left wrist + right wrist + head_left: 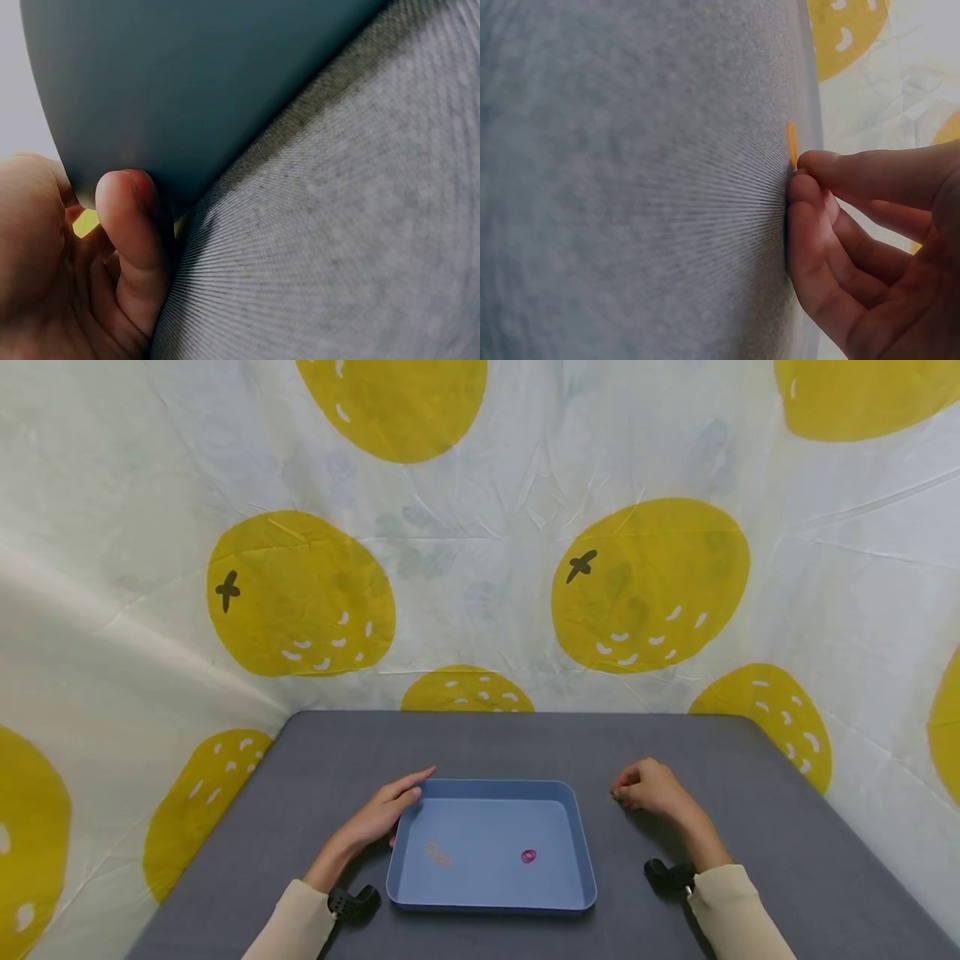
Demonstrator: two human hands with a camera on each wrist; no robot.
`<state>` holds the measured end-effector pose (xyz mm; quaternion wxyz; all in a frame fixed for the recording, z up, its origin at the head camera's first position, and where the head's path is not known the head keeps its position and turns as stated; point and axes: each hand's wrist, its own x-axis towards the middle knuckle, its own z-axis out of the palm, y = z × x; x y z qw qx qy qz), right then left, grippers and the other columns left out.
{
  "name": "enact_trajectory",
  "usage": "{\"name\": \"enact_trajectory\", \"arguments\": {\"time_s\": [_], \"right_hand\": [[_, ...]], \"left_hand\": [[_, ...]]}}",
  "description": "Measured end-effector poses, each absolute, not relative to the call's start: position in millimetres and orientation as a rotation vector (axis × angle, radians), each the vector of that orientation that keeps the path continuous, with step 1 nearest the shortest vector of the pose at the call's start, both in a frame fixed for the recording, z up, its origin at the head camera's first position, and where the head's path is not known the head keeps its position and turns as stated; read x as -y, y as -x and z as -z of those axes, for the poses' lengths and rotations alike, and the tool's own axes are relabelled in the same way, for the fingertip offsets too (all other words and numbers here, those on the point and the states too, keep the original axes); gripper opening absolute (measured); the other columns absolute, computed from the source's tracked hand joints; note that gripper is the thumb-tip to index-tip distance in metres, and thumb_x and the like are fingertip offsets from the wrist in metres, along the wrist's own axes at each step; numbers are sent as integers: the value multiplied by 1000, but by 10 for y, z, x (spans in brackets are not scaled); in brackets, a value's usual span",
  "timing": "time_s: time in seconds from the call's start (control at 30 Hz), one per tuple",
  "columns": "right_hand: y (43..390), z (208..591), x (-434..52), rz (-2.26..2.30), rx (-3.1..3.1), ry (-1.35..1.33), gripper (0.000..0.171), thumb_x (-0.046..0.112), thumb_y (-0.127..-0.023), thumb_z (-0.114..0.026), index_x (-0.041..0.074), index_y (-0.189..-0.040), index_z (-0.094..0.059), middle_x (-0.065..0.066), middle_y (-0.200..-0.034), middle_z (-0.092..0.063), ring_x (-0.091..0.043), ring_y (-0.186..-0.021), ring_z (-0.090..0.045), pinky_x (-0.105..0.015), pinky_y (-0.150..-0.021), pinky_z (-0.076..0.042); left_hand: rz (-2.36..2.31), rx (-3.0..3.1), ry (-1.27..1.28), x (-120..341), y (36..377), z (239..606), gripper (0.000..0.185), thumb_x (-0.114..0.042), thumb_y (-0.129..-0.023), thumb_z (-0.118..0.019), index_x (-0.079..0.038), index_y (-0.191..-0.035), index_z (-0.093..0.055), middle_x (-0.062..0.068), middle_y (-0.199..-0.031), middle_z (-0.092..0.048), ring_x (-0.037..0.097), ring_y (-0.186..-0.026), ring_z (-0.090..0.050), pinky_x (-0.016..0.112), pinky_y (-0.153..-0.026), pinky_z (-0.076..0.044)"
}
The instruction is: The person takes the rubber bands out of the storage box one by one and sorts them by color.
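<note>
The right hand [855, 247] has its grip pinched on a small orange band [791, 144] flat on the grey counter [750, 793]; so thin, it could slip free. The left hand [382, 814], fingers straight, touches the blue tray [491, 906], which may slide.

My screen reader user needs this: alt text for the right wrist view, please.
The right hand pinches a small orange band between thumb and fingertips, right at the grey cloth-covered table. Beyond is a white backdrop with yellow fruit prints.
</note>
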<state>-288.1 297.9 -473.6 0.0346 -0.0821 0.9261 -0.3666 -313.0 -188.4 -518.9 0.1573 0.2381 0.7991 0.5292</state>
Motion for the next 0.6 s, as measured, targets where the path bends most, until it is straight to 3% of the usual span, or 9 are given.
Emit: {"name": "enact_trajectory", "arguments": {"time_s": [0.27, 0.6], "right_hand": [[2869, 4692, -2983, 1172, -2822, 226, 10, 2, -91, -73, -7, -91, -77, -14, -80, -76, -18, -68, -70, -32, -60, -61], [2894, 4587, -2974, 1090, -2899, 275, 9, 6, -92, -71, -1, -92, -77, -5, -78, -73, -14, -67, -63, -28, -58, -54]], "left_hand": [[-1524, -2274, -658, 1897, 3126, 5171, 49, -33, -114, -38, -27, -162, -36, 27, -140, -58, 14, -41, -50, 36, -44, -52], [-1510, -2284, -669, 1897, 3142, 5169, 49, -33, -114, -39, -25, -162, -37, 25, -143, -56, 16, -43, -52, 36, -44, -52]]}}
